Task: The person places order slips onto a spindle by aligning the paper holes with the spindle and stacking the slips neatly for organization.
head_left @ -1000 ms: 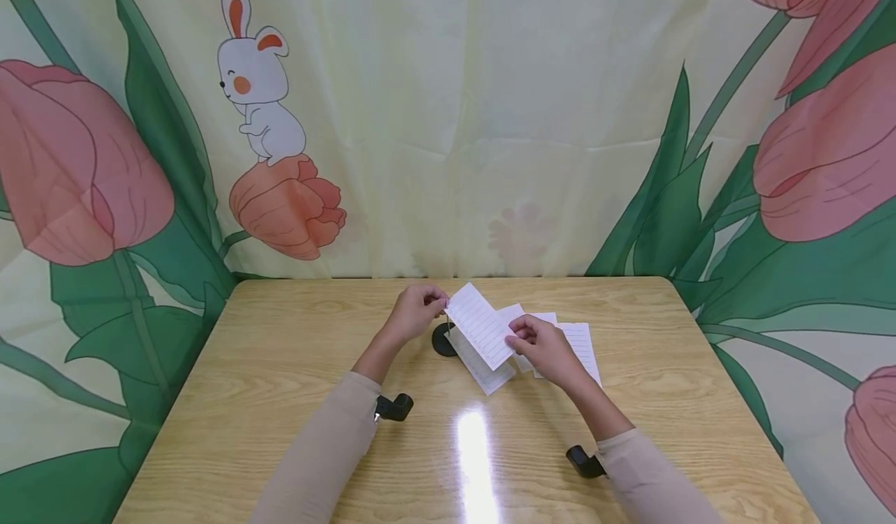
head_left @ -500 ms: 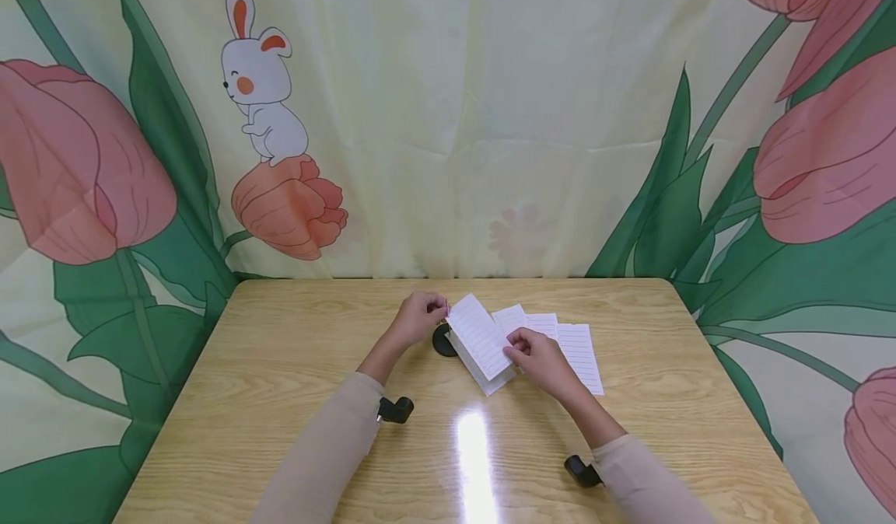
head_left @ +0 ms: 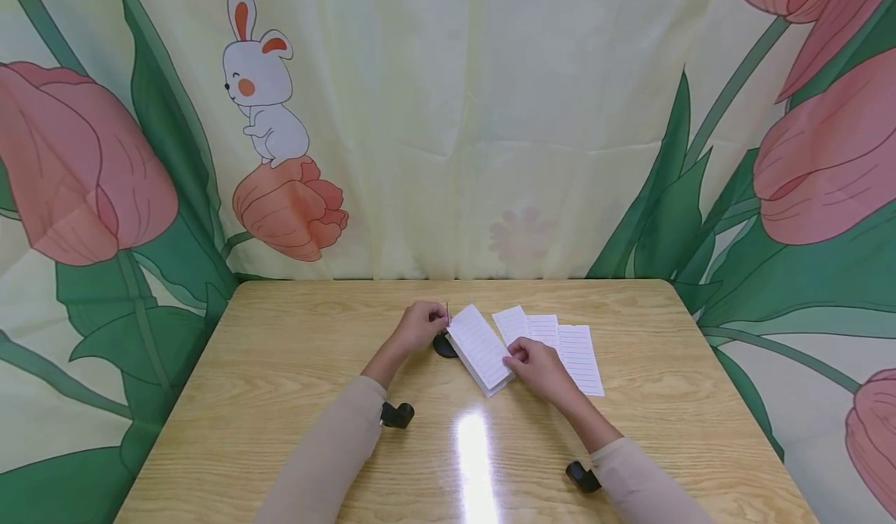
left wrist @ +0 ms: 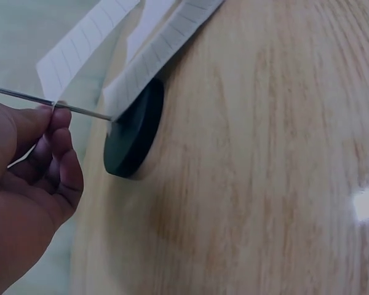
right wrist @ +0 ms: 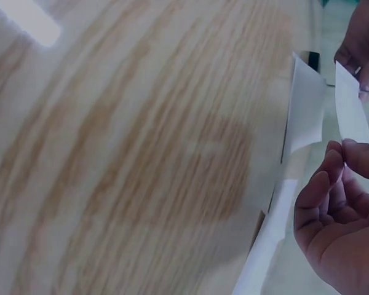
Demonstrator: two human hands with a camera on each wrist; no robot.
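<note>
Moved since 1 sec. ago: upper white ruled rect. paper card (head_left: 477, 341), now lower & nearer the sheet beneath; both hands down w/ it.

Item 1: our L hand (head_left: 420, 326), thumb & fingertips pinching that card's corner at the rod.
Item 2: our R hand (head_left: 537, 362), thumb & fingers pinching same card's R edge. We can't tell if the rod passes thru it.
Item 3: thin straight metal rod (left wrist: 15, 94), upright on blk. round flat base (left wrist: 141, 135).
Item 4: lower white ruled rect. paper card (left wrist: 157, 52), under the upper one, corner at rod's foot, over base.
Item 5: white ruled loose cards (head_left: 542, 326), qty 3, side by side on light wood-grain table (head_left: 280, 337), just R of the held card; R hand partly hides them.
Item 6: beige long sleeves (head_left: 322, 454), ours, w/ small blk. wrist device (head_left: 399, 415) per arm.
Item 7: pale yellow curtain (head_left: 448, 120) behind table, tulip & rabbit print.
</note>
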